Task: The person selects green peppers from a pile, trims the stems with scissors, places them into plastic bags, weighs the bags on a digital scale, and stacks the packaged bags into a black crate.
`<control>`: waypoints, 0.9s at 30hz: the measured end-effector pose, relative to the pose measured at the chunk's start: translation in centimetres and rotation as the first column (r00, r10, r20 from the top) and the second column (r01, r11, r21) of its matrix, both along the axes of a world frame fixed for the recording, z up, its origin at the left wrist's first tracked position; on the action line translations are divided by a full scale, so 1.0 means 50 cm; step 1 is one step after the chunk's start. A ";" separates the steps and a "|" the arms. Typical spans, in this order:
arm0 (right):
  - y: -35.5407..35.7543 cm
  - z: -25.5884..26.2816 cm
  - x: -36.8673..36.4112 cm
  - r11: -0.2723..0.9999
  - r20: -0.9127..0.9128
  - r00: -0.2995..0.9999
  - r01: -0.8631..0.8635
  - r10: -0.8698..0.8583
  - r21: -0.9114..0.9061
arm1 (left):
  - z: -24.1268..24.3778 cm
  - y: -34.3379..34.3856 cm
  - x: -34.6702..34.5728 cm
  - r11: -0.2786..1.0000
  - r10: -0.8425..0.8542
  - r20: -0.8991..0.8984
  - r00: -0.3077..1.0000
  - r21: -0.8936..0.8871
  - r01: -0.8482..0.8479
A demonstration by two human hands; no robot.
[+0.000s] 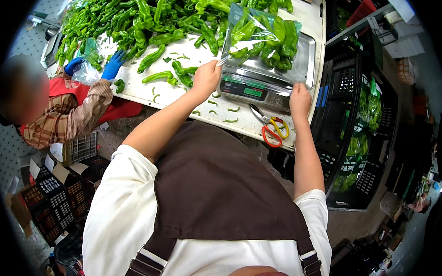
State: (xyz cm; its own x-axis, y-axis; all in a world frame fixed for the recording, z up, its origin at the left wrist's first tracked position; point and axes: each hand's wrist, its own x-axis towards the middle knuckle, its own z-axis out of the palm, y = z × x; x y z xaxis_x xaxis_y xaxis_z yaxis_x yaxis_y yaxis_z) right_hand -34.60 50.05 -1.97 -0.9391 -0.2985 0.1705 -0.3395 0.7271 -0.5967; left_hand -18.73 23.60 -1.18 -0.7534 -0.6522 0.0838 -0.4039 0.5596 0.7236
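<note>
A clear plastic bag with several green peppers inside is stretched between my two hands above a digital scale. My left hand pinches one corner of its open edge. On the opposite corner, my right hand has a closed grip. The scale's steel pan shows to the right of the bag, and its display is lit green. Below the scale lies a pair of scissors with one red and one yellow handle. Loose peppers and cut stems rest left of my left hand.
A large heap of green peppers covers the far part of the white table. To the left, a co-worker's blue-gloved hand touches the peppers. Black crates with bagged greens stand at right; more crates sit lower left.
</note>
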 end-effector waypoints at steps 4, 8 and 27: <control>0.014 -0.009 0.002 0.995 0.074 0.997 0.038 -0.031 -0.095 | 0.001 -0.001 -0.001 0.989 0.037 -0.018 0.999 -0.142 -0.039; -0.025 0.032 0.081 0.988 -0.280 0.960 -0.022 -0.022 -0.152 | 0.035 0.005 -0.026 0.958 -0.049 -0.098 0.994 -0.287 0.019; -0.304 0.032 0.025 0.846 -0.347 0.775 -0.514 0.528 0.139 | 0.056 -0.018 -0.045 0.925 -0.155 -0.215 0.964 -0.375 0.065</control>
